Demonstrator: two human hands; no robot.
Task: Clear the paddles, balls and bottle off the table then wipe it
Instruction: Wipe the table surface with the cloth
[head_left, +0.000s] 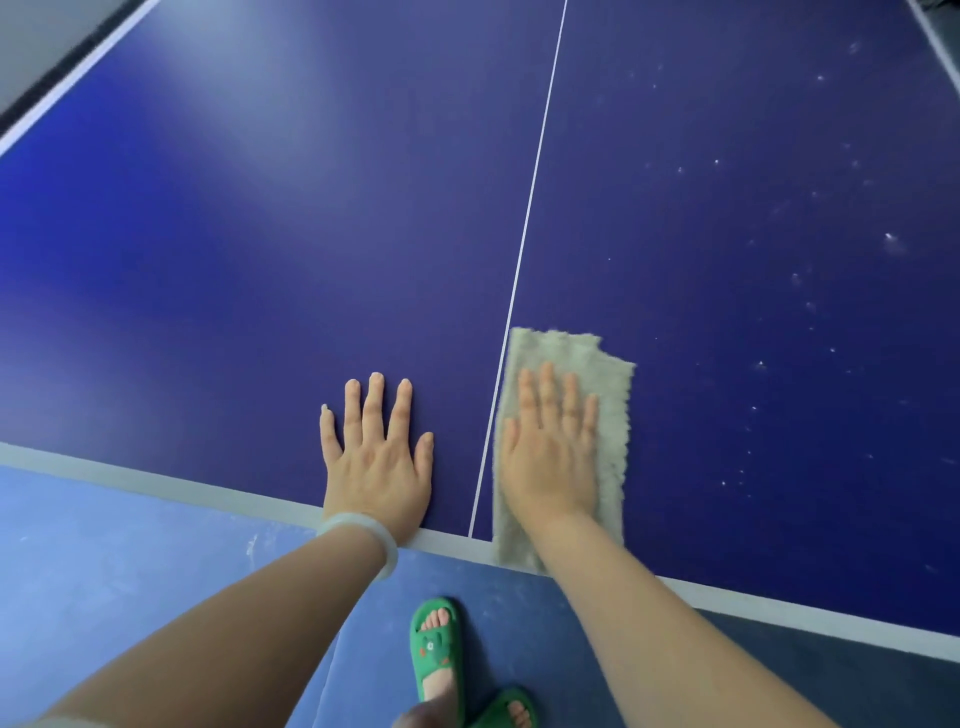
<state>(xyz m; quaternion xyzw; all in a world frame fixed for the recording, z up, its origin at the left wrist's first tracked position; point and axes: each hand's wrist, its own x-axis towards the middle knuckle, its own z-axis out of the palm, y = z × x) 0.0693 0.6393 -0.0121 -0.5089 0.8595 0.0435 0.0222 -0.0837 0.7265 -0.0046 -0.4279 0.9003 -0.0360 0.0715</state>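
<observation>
A dark blue ping-pong table (260, 234) fills the view, with a white centre line (524, 234) running away from me. A grey-beige cloth (613, 395) lies flat at the near edge, just right of that line, its lower end hanging over the white border. My right hand (550, 447) presses flat on the cloth with straight fingers. My left hand (376, 452) rests flat on the bare table left of the line, fingers spread, a pale bangle on its wrist. No paddles, balls or bottle are in view.
White dust specks (779, 270) dot the table's right half. The white near edge (156, 486) runs diagonally across the view. Below it is blue floor (130, 571) and my feet in green slippers (439, 654).
</observation>
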